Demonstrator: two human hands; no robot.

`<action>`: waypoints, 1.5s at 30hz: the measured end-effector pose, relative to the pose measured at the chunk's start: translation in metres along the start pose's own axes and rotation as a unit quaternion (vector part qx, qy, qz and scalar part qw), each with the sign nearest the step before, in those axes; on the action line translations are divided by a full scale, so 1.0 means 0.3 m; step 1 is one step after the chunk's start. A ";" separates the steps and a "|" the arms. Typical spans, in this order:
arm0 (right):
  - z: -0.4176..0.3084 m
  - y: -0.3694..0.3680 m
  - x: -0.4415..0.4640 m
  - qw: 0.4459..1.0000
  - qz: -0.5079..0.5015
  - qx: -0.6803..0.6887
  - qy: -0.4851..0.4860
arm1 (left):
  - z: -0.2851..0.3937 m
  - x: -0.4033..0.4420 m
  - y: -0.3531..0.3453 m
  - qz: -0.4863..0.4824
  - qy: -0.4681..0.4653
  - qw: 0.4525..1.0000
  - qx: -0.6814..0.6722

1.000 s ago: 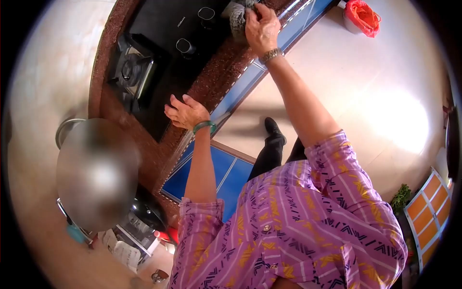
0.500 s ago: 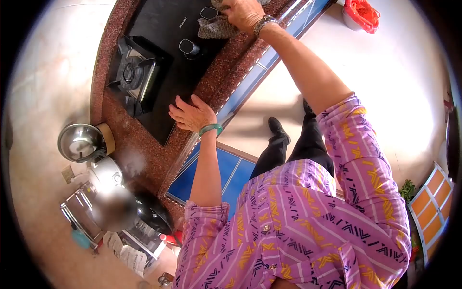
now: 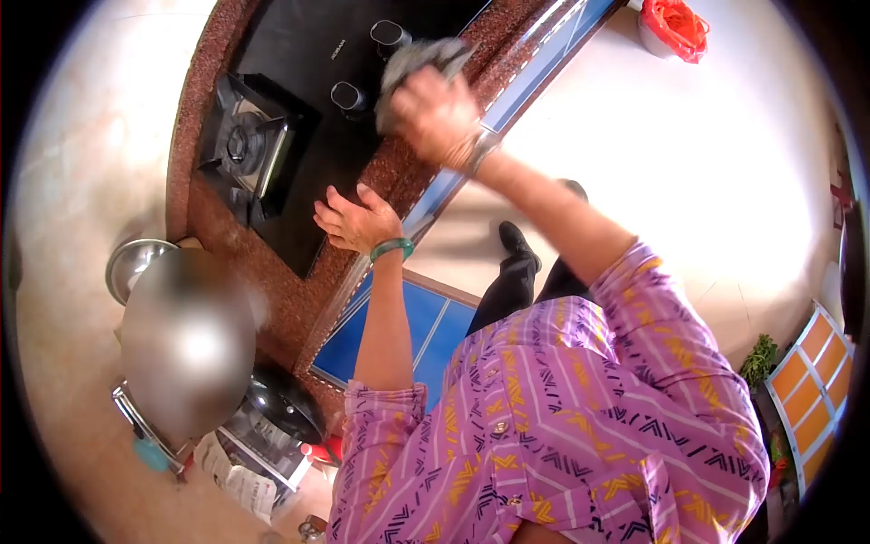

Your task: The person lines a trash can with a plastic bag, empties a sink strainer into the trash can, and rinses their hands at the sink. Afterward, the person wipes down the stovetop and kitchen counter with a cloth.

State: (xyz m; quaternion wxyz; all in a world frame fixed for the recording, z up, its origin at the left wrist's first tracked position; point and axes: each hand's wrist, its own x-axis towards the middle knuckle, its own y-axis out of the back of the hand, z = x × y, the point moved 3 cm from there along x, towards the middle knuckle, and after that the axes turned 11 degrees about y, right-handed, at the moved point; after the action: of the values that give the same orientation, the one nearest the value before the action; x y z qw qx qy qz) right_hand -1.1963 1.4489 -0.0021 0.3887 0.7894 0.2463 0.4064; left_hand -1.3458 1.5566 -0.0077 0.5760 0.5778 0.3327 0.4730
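My right hand (image 3: pixel 439 118), blurred by motion, presses on a grey cloth (image 3: pixel 412 65) at the front edge of the black gas cooktop (image 3: pixel 304 41). Its fingers close over the cloth near two control knobs (image 3: pixel 348 96). A bracelet or watch circles that wrist. My left hand (image 3: pixel 361 220), with a green bangle (image 3: pixel 392 249) at the wrist, rests by the cooktop's near corner over the reddish granite counter (image 3: pixel 290 304). Its fingers are spread and hold nothing. A burner with its pan support (image 3: pixel 245 145) lies left of the knobs.
A steel pot (image 3: pixel 136 267) stands at the counter's left end, partly behind a blurred round spot. Beside it are a black lidded pan (image 3: pixel 281 403) and a paper (image 3: pixel 245 485). A bin with a red bag (image 3: pixel 675 32) stands on the floor. Blue-tiled cabinets (image 3: pixel 408 331) line the counter front.
My right hand has moved the cloth from beside the far knob down and left along the cooktop's front edge. My left hand has barely shifted.
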 end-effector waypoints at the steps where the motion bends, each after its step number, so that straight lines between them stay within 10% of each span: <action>1: -0.072 -0.019 -0.011 0.999 -0.026 0.032 0.029 | -0.001 0.000 0.002 -0.002 0.000 1.000 -0.003; 6: -0.215 -0.030 -0.064 0.981 0.026 0.154 0.115 | -0.026 0.001 -0.020 0.016 -0.006 1.000 -0.024; 15: 0.330 0.140 0.010 0.996 0.072 -0.049 -0.025 | -0.015 0.007 -0.008 0.019 -0.009 1.000 -0.016; 21: 0.372 0.248 0.076 0.912 0.270 0.143 -0.273 | -0.029 0.006 -0.028 0.059 -0.028 0.998 0.009; 23: 0.299 0.248 0.128 0.854 0.352 0.326 -0.201 | -0.027 0.007 -0.023 0.059 -0.029 0.998 0.011; 26: 0.265 0.181 0.147 0.961 0.158 0.162 -0.161 | -0.020 0.003 -0.019 0.050 -0.030 0.998 0.002; 45: 0.263 0.104 0.222 0.996 0.037 0.039 -0.064 | -0.024 0.003 -0.020 0.025 -0.038 0.999 -0.003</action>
State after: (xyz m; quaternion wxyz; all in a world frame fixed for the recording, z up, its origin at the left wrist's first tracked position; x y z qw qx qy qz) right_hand -1.0918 1.4451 0.0243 0.3573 0.8370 0.2066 0.3593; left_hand -1.3513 1.5607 -0.0143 0.5778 0.6018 0.2943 0.4662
